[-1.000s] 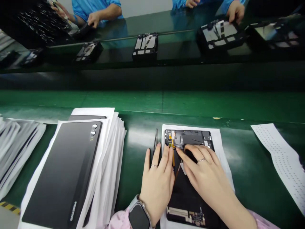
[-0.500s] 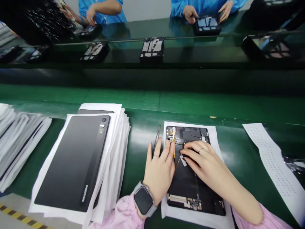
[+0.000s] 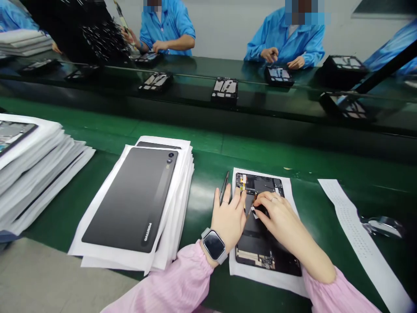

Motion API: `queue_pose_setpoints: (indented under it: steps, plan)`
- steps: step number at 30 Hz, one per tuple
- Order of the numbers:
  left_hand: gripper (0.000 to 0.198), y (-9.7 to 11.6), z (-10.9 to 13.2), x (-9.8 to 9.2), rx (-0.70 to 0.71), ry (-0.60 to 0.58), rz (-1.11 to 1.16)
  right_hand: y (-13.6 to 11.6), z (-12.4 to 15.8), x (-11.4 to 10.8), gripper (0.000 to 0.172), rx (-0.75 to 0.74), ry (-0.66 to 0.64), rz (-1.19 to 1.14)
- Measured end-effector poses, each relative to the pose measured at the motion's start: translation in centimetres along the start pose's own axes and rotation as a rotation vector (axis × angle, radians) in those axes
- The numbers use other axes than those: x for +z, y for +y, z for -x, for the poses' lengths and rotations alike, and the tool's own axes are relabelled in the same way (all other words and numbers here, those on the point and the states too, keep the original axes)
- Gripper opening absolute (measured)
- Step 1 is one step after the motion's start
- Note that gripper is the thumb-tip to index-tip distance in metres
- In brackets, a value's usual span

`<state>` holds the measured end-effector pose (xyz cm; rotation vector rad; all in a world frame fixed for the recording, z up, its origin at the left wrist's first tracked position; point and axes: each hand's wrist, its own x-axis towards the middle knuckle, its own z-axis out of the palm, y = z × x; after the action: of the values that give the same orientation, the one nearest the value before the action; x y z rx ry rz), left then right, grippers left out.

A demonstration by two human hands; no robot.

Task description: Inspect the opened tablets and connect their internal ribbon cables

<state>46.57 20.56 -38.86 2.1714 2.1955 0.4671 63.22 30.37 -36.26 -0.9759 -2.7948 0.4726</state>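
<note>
An opened tablet (image 3: 256,239) lies on a white sheet (image 3: 283,284), its dark inside, circuit boards and ribbon parts facing up. My left hand (image 3: 228,221) rests at its left edge, fingers stretched and apart, the fingertips by the upper board. Beside those fingers, dark tweezers (image 3: 224,187) lie on the bench. Over the middle of the tablet, my right hand (image 3: 280,217) pinches a thin brownish flex cable (image 3: 250,213). A small white tab (image 3: 254,214) shows just under its fingertips. The right fingers hide part of the board.
Left of me is a stack with a closed grey tablet (image 3: 130,200) on top; farther left, another stack of sheets (image 3: 48,174). A perforated white strip (image 3: 352,230) and a shiny object (image 3: 384,227) lie right. Across the line (image 3: 195,106) with black fixtures (image 3: 224,89), co-workers in blue sit.
The view has tilted up and shifted left, showing more of the co-workers and left stack. Both my hands stay at the tablet, the right still pinching near its middle.
</note>
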Motion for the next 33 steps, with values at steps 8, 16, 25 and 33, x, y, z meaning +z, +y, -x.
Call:
queue_pose_setpoints:
  steps: [8, 16, 25, 33]
  plan:
    - [0.053, 0.0, 0.0, 0.4, -0.003, 0.007, 0.004, 0.8, -1.5, 0.1, 0.015, -0.006, -0.05, -0.003]
    - [0.053, 0.1, -0.2, 0.2, 0.001, -0.015, 0.03, 0.4, -1.4, -0.8, 0.013, -0.081, -0.064, -0.035]
    - [0.053, 0.1, -0.3, 0.4, -0.017, 0.014, 0.047, 1.0, 0.1, -1.0, 0.01, -0.186, -0.048, -0.123]
    - [0.053, 0.2, -0.2, 0.3, -0.02, 0.022, 0.024, 2.5, 0.4, -1.0, 0.005, -0.165, 0.033, -0.167]
